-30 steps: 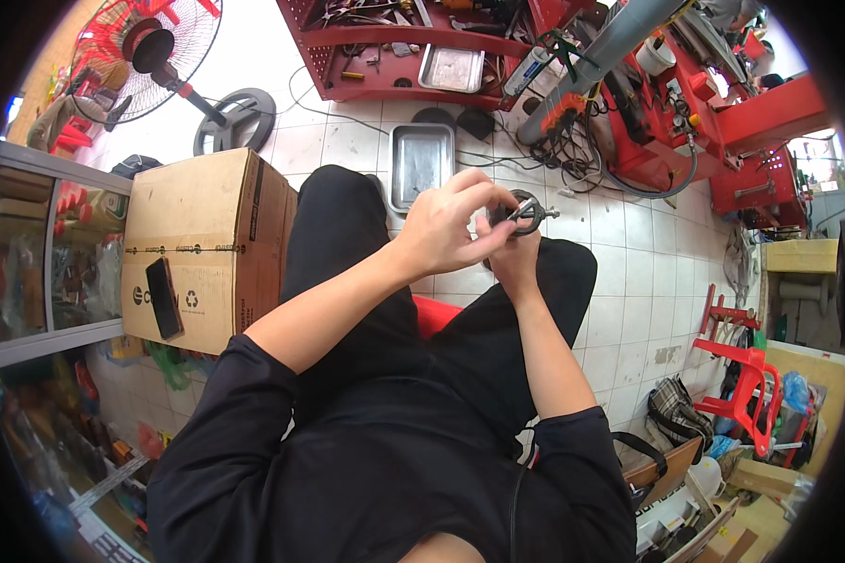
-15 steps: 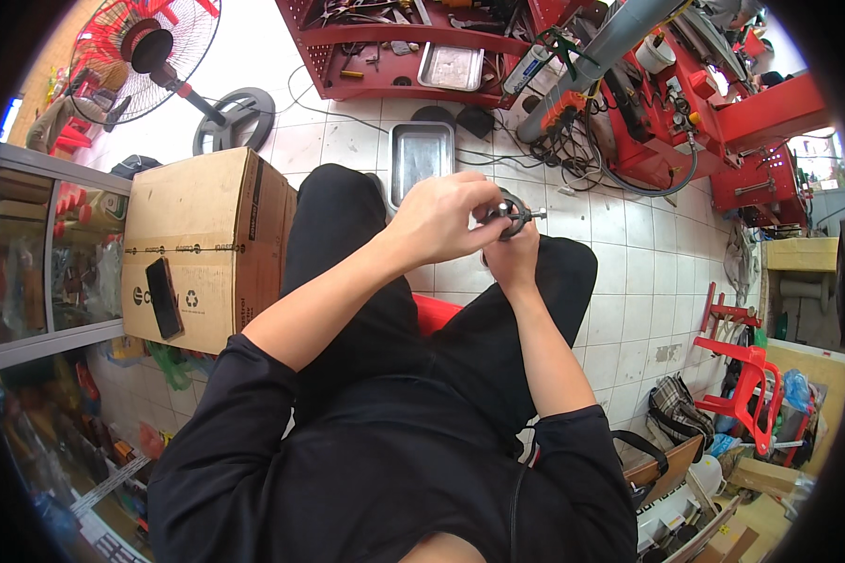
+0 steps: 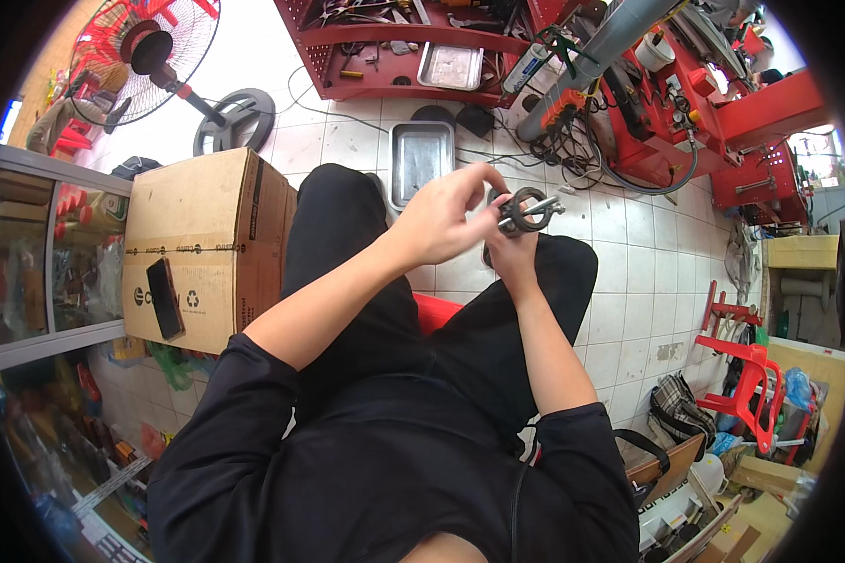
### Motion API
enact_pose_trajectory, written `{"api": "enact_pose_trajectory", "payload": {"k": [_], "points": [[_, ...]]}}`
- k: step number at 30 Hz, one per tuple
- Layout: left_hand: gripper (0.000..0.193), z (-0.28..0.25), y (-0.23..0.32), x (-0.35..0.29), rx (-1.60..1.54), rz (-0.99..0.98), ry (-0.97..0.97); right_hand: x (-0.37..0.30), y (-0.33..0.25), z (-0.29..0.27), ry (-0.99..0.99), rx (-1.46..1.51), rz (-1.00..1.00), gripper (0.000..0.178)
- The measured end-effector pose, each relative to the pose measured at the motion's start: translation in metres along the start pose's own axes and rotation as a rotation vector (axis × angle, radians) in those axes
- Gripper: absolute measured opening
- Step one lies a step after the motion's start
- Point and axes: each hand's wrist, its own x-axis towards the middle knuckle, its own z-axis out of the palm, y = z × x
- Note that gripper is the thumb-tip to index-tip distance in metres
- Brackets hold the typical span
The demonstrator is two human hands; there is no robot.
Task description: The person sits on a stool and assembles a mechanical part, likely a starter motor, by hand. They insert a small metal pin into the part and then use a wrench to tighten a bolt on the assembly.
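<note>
Above my knees, my right hand (image 3: 513, 255) grips a dark ring-shaped metal part (image 3: 532, 210) from below. A silver bolt or rod runs across the ring, and its end sticks out to the right. My left hand (image 3: 449, 214) reaches in from the left with its fingers bent round the near side of the part, index finger arched over and thumb low. Just where the left fingertips meet the part is partly hidden. Beyond my hands, a shallow metal tray (image 3: 422, 125) lies on the tiled floor.
To my left stands a cardboard box (image 3: 192, 211) with a black phone (image 3: 165, 298) on it, beside a glass cabinet (image 3: 61, 328). A fan (image 3: 218, 117), a red tool cart (image 3: 399, 38) and tangled cables (image 3: 573, 155) are ahead. A red plastic stool (image 3: 756, 352) lies to the right.
The ring-shaped part has turned and moved slightly right, so its opening now faces up more. My left fingers have shifted along it and opened a little.
</note>
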Motion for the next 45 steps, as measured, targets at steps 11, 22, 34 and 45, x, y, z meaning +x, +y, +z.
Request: {"api": "enact_pose_trajectory", "payload": {"k": [11, 22, 34, 45], "points": [[0.044, 0.008, -0.033, 0.005, -0.411, -0.418, -0.193, 0.008, 0.032, -0.014, 0.052, -0.057, 0.160, 0.024], [0.048, 0.011, -0.057, 0.012, -0.566, -0.382, -0.041, 0.013, 0.035, -0.015, 0.044, -0.171, 0.280, 0.027], [0.021, 0.013, -0.066, 0.020, -0.592, -0.477, -0.048, 0.018, 0.041, -0.011, -0.009, -0.234, 0.275, 0.028], [0.018, 0.025, -0.072, 0.021, -0.380, -0.214, 0.089, 0.021, 0.049, -0.015, -0.020, -0.356, 0.267, 0.029]]}}
